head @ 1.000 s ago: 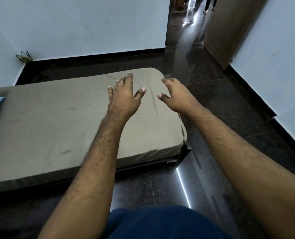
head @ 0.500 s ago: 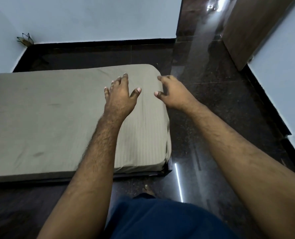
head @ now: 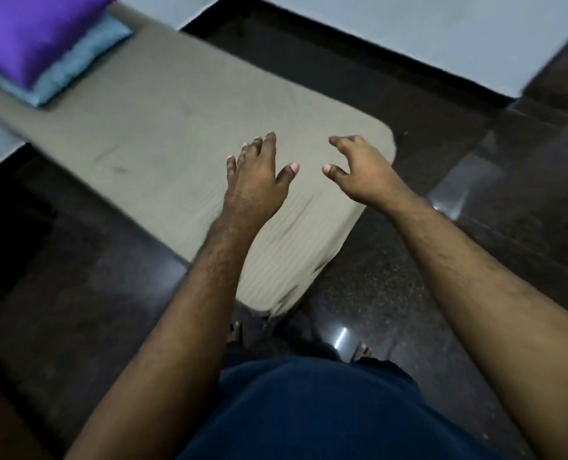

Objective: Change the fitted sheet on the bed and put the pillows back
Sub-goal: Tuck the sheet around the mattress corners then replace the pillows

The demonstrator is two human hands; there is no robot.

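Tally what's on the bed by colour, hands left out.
Purple: 1, the purple pillow, lying on top.
Light blue: 1, the blue pillow beneath it.
Olive-grey: 1, the fitted sheet over the mattress.
Total: 3

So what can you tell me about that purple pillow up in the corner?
The purple pillow looks plump and soft, with a smooth, slightly shiny cover; blur hides finer detail. It lies at the far end of the bed, stacked on a blue pillow whose edge sticks out beneath it. The frame's edge cuts off part of it. Neither hand touches it: both hover over the near end of the bed.
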